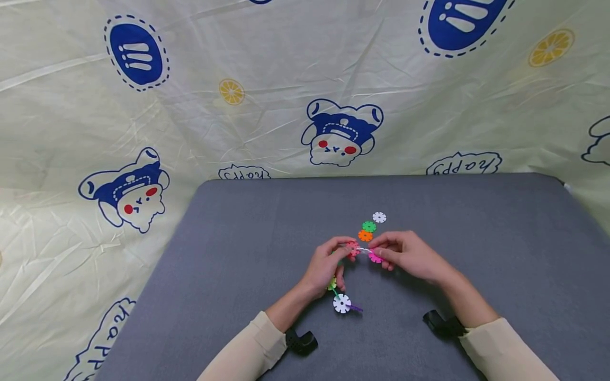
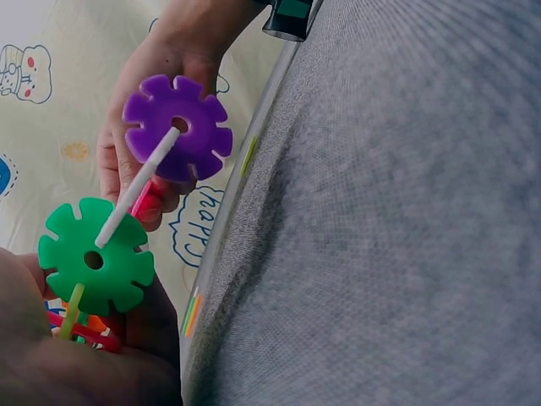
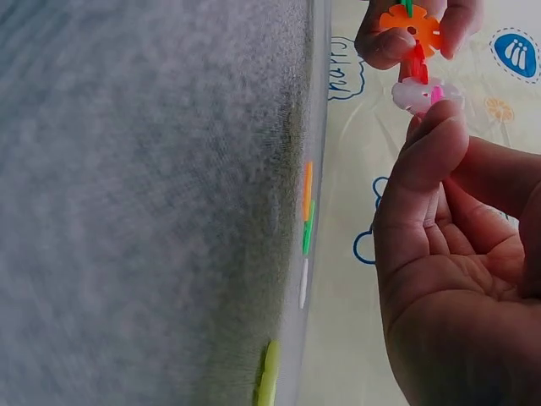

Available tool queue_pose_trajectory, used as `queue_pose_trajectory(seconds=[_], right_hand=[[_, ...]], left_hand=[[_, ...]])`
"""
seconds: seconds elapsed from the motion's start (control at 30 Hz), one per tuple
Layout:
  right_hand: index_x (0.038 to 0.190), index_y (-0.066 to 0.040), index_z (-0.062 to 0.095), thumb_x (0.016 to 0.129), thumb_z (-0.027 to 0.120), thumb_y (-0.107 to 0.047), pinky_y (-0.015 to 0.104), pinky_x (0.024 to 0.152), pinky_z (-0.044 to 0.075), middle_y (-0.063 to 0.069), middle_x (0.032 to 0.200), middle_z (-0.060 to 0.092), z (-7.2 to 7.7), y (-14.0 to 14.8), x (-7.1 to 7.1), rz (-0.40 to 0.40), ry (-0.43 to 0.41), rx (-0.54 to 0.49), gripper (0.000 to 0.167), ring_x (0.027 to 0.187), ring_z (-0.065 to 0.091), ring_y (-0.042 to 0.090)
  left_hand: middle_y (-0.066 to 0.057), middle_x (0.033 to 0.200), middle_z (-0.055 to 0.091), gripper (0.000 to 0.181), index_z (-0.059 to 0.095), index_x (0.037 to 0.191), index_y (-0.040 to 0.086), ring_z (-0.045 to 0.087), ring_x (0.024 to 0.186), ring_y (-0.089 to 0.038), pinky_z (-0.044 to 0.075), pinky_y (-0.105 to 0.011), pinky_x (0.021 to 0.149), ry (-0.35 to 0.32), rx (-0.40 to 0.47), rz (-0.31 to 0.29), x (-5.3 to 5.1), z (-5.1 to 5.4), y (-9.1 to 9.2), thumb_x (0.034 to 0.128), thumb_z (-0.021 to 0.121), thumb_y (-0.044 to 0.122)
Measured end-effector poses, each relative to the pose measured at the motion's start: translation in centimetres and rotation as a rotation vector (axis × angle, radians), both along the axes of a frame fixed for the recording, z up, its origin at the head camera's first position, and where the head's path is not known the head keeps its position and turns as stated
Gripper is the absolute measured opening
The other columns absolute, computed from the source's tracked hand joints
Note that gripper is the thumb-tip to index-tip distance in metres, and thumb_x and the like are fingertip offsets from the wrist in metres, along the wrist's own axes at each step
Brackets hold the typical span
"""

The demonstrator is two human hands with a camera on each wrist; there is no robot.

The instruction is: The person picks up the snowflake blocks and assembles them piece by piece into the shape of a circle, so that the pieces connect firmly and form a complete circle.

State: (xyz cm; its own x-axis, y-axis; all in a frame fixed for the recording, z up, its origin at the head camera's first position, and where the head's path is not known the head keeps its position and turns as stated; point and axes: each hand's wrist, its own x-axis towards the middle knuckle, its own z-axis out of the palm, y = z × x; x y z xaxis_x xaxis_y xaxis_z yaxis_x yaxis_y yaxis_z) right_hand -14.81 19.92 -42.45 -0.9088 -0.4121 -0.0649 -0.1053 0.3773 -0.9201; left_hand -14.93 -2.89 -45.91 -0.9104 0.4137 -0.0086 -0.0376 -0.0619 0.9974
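Flat plastic discs with notched rims are joined in a chain. My left hand (image 1: 326,267) grips the chain, its fingertips at a red disc (image 1: 352,248). Across from it, my right hand (image 1: 412,256) pinches a pink disc (image 1: 376,257). Between them a white disc (image 3: 412,95) touches the pink one; how deep their slots sit cannot be told. An orange disc (image 3: 406,23) lies between the left fingers. The chain's tail hangs below the left hand: a yellow-green disc (image 1: 332,284), a green disc (image 2: 63,254), a white disc (image 1: 339,307) and a purple disc (image 2: 199,144).
Beyond the hands, a loose orange disc (image 1: 365,236), a green disc (image 1: 369,226) and a white disc (image 1: 379,217) lie on the grey table (image 1: 267,227). A yellow disc (image 3: 268,376) shows edge-on in the right wrist view. A printed sheet (image 1: 271,127) hangs behind.
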Motion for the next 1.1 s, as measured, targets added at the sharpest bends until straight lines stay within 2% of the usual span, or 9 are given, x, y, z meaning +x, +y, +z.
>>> queue_pose_trajectory(seconds=[0.17,0.33,0.53,0.67,0.77,0.93,1.1], right_hand=[[0.106,-0.003,0.067,0.092,0.064,-0.006,0.039,0.06,0.055,0.018,0.083,0.064,-0.03,-0.17,-0.02,0.004,0.024,-0.002,0.014,0.065,0.06,0.028],[0.104,-0.004,0.068,0.092,0.063,-0.005,0.038,0.057,0.055,0.018,0.081,0.064,-0.03,-0.34,0.06,-0.002,0.047,0.004,0.013,0.063,0.06,0.026],[0.104,-0.005,0.068,0.092,0.064,-0.006,0.037,0.057,0.054,0.017,0.079,0.064,0.0,-0.57,0.15,0.003,0.062,0.024,0.013,0.063,0.059,0.026],[0.105,-0.004,0.068,0.092,0.064,-0.006,0.038,0.057,0.055,0.015,0.077,0.063,-0.09,-0.48,0.03,-0.018,0.063,0.022,0.014,0.063,0.06,0.026],[0.106,-0.003,0.068,0.092,0.064,-0.007,0.038,0.057,0.054,0.013,0.076,0.063,-0.14,-0.45,-0.04,-0.035,0.069,0.028,0.015,0.063,0.059,0.026],[0.11,0.0,0.066,0.092,0.065,-0.011,0.036,0.058,0.054,0.01,0.082,0.065,-0.21,-0.68,-0.04,-0.026,0.068,0.035,0.021,0.065,0.06,0.026],[0.109,-0.002,0.065,0.093,0.066,-0.016,0.036,0.06,0.054,0.011,0.082,0.065,-0.16,-0.77,-0.01,-0.046,0.04,0.011,0.022,0.066,0.061,0.026]], left_hand=[[-0.026,0.094,0.06,0.029,0.061,0.125,0.009,0.042,0.032,-0.017,0.046,-0.037,0.033,0.001,-0.027,-0.015,0.0,0.13,0.02,0.1002,0.051,0.02],[-0.017,0.088,0.061,0.029,0.062,0.125,0.011,0.042,0.032,-0.018,0.047,-0.039,0.034,-0.005,-0.044,-0.022,0.05,0.0,0.17,0.0998,0.051,0.021],[-0.015,0.086,0.062,0.028,0.061,0.124,0.01,0.043,0.032,-0.018,0.048,-0.041,0.035,0.017,-0.029,-0.026,0.28,0.11,0.09,0.0986,0.052,0.02],[-0.019,0.089,0.064,0.028,0.059,0.124,0.007,0.045,0.034,-0.018,0.049,-0.041,0.037,0.026,-0.002,-0.034,0.35,0.19,0.1,0.0989,0.052,0.019],[-0.02,0.09,0.066,0.029,0.057,0.123,0.002,0.045,0.035,-0.017,0.05,-0.038,0.038,0.026,0.022,-0.031,0.36,0.19,0.19,0.0984,0.053,0.017],[-0.015,0.074,0.061,0.03,0.052,0.12,-0.007,0.037,0.035,-0.014,0.041,-0.027,0.033,-0.019,0.053,-0.017,0.47,0.06,0.42,0.0948,0.054,0.01],[-0.008,0.068,0.052,0.03,0.054,0.12,-0.005,0.032,0.036,-0.012,0.036,-0.024,0.033,-0.069,0.083,-0.007,0.5,-0.07,0.55,0.0954,0.055,0.011]])
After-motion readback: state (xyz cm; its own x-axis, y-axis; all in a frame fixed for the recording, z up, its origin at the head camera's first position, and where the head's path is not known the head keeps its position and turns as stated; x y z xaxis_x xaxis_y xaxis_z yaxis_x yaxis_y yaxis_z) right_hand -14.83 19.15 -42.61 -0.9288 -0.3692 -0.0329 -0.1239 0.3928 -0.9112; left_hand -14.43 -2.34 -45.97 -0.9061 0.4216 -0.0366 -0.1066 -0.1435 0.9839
